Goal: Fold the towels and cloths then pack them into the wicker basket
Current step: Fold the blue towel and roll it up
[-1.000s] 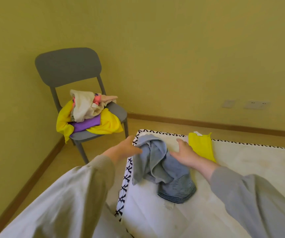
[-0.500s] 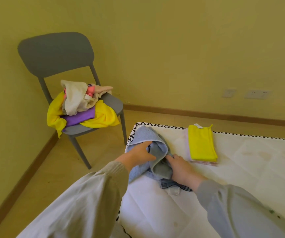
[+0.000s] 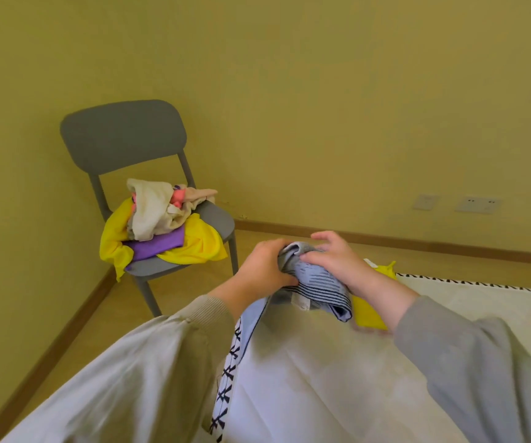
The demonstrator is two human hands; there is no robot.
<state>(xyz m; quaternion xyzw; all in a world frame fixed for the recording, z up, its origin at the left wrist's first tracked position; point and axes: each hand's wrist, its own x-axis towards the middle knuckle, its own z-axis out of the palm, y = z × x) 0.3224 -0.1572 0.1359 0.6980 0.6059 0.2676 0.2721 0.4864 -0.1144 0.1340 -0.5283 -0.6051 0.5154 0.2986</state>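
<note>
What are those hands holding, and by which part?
A blue-grey striped towel, bunched up above the bed. The left hand grips its crumpled plain end; the right hand holds the striped end, thumb on top.

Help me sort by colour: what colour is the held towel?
The towel is light blue-grey with dark stripes near one end; head view.

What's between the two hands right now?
Head view: the bunched blue striped towel, held by both the left hand and the right hand.
</note>
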